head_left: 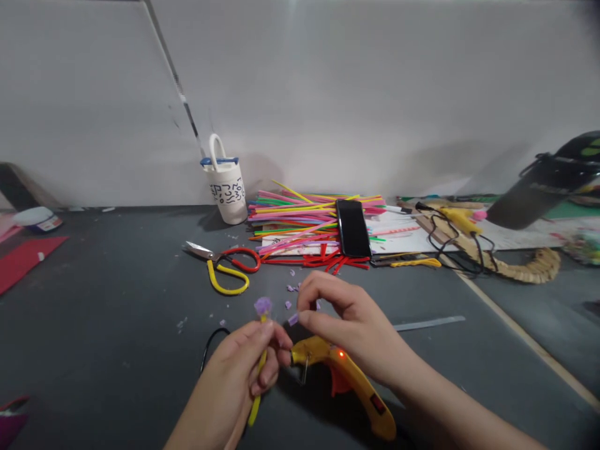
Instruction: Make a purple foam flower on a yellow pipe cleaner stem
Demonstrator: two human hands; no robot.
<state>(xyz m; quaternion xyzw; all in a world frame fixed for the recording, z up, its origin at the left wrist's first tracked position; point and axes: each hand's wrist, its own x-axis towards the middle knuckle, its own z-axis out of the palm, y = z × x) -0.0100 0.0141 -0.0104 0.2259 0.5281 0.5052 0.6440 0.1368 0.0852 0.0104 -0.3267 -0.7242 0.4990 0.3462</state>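
Between the thumb and fingers of my left hand [250, 359] is a yellow pipe cleaner [255, 406], held upright like a stem. A small purple flower-like tuft [263, 305] tops it. My right hand [344, 319] hovers just to the right, its thumb and forefinger pinched at a small purple piece [293, 319]. More purple bits [288, 305] lie on the table beyond the fingertips. Below my right hand rests a yellow glue gun [360, 390] with a lit red light, its nozzle end near my left fingers.
Red-and-yellow-handled scissors [225, 269] lie half open beyond my left hand. Behind are colourful pipe cleaners [300, 215], a black phone [353, 228] and a white cup [229, 190]. A glue stick [431, 324], a cord [450, 244] and a dark bottle [534, 187] are at right.
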